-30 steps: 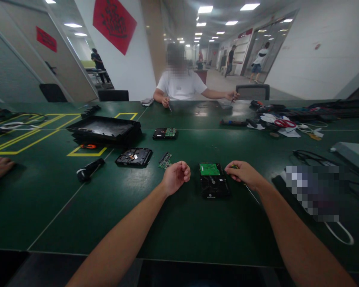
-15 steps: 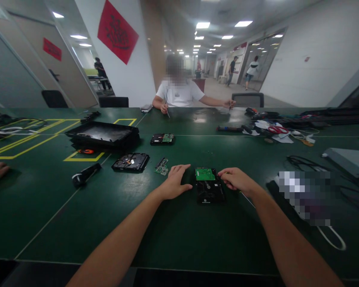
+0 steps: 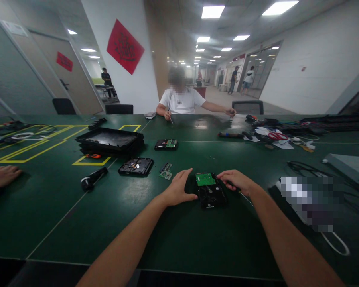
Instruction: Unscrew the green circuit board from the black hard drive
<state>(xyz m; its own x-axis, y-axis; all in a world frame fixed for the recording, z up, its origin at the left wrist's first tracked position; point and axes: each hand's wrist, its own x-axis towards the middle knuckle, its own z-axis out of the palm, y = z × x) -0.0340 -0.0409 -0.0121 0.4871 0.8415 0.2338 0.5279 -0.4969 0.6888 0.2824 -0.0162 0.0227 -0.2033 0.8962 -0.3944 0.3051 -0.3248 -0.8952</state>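
A hard drive (image 3: 212, 195) lies in front of me with its green circuit board (image 3: 206, 179) facing up. At its left side is my left hand (image 3: 181, 189), fingers spread and thumb close to the drive's edge; whether the thumb touches it I cannot tell. My right hand (image 3: 235, 181) is at the drive's upper right corner, its fingers curled round a screwdriver (image 3: 245, 198) whose thin shaft points back toward me. Left of my left hand lie a loose circuit board (image 3: 166, 171) and an opened hard drive (image 3: 136, 166).
Another hard drive (image 3: 166, 144) lies farther back, beside stacked black trays (image 3: 110, 139). A black electric screwdriver (image 3: 94, 177) is at left. Papers and red cable (image 3: 277, 136) lie at back right. A person (image 3: 181, 99) sits opposite; another person's hand (image 3: 6, 175) rests at far left.
The camera view has tilted up slightly, so the table sits lower and shifted right. My hands stay beside the drive, the left thumb a little closer to it. The hand at far left shows more.
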